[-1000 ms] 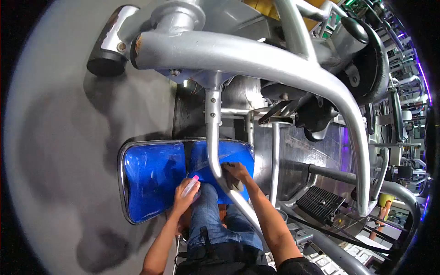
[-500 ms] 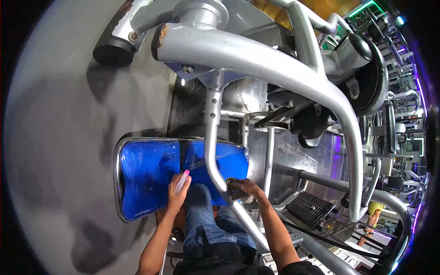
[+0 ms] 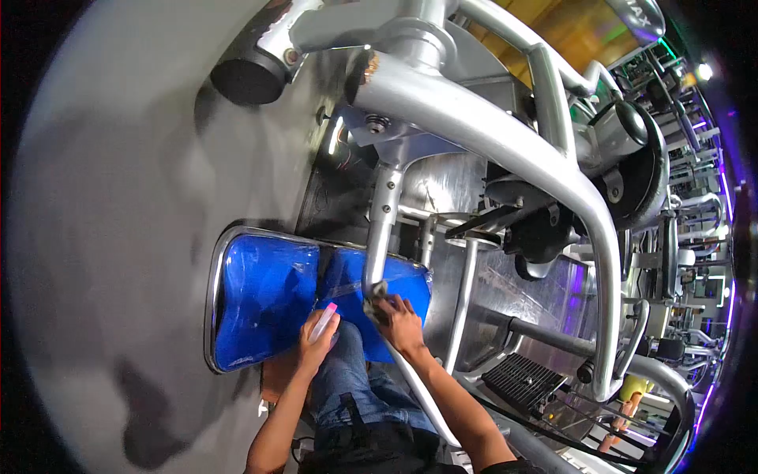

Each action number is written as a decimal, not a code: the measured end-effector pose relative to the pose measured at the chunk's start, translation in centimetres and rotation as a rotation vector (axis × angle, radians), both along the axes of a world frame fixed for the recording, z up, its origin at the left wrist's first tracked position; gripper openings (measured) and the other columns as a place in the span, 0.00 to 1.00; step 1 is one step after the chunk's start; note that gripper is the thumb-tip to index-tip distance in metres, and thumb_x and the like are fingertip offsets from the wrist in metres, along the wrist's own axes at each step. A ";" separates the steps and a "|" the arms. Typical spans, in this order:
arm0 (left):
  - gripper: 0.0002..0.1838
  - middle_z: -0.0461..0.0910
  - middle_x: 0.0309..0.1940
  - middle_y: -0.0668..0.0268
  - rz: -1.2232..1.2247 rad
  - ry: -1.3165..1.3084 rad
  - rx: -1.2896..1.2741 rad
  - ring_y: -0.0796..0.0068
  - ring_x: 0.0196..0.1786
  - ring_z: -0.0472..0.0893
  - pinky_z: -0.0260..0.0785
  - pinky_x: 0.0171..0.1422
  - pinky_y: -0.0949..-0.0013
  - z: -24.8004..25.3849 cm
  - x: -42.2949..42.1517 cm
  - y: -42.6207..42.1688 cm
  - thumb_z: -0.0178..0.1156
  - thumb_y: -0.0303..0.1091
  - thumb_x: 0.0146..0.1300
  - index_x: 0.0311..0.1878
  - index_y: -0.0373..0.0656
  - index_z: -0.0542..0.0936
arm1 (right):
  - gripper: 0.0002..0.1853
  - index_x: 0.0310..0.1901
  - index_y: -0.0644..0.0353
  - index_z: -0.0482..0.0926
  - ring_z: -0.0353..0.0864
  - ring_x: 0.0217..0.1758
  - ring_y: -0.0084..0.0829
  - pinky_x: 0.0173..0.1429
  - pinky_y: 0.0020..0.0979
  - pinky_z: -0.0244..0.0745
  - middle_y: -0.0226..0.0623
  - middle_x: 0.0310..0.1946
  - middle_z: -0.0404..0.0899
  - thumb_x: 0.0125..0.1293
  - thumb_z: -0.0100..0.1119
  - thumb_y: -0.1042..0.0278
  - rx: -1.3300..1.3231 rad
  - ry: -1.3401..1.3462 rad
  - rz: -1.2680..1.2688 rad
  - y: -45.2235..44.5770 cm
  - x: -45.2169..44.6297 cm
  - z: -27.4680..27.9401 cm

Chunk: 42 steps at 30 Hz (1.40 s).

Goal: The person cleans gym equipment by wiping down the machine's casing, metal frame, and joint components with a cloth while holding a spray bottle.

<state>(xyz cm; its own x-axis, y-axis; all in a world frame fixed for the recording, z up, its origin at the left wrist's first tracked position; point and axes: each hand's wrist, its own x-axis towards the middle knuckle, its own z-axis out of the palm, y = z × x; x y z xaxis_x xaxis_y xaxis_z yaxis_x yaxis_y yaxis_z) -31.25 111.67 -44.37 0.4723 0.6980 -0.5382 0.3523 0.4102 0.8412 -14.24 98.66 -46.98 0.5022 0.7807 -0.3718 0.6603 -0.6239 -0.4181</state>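
Observation:
My left hand (image 3: pixel 316 341) is closed around a small translucent bottle with a pink top (image 3: pixel 324 321), held above my knee. My right hand (image 3: pixel 401 322) presses a crumpled dark cloth (image 3: pixel 377 300) against a bent silver tube (image 3: pixel 380 245) of a gym machine. The cloth sits at the tube's bend, partly hidden by my fingers. Behind both hands stands a blue padded seat (image 3: pixel 268 304) in two sections, its surface covered with clear plastic film.
A thick silver frame bar (image 3: pixel 489 118) arches over the workspace, with chipped paint at its end. Black pads (image 3: pixel 643 150) and a ribbed footplate (image 3: pixel 523 378) are to the right. Another person (image 3: pixel 632 395) and more gym machines appear at the far right. Grey floor (image 3: pixel 118 237) lies left.
My right hand and the cloth have slid up the tube to its bend. My left hand still holds the bottle. The whole view has shifted slightly.

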 end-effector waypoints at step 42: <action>0.15 0.79 0.37 0.77 0.087 0.000 -0.182 0.84 0.41 0.77 0.70 0.40 0.78 -1.8 -5.1 3.8 0.71 0.44 0.61 0.46 0.48 0.82 | 0.16 0.51 0.55 0.82 0.75 0.52 0.39 0.41 0.42 0.72 0.38 0.50 0.73 0.67 0.53 0.60 -0.628 -0.480 0.249 13.6 -5.1 -13.6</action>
<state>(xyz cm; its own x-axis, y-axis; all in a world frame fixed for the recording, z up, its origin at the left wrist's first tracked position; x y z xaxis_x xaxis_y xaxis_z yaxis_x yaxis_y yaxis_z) -36.39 115.43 -46.15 0.4143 0.6272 -0.6595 0.3086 0.5848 0.7501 -19.31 112.25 -60.53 0.5573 0.6087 -0.5647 0.8279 -0.4590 0.3222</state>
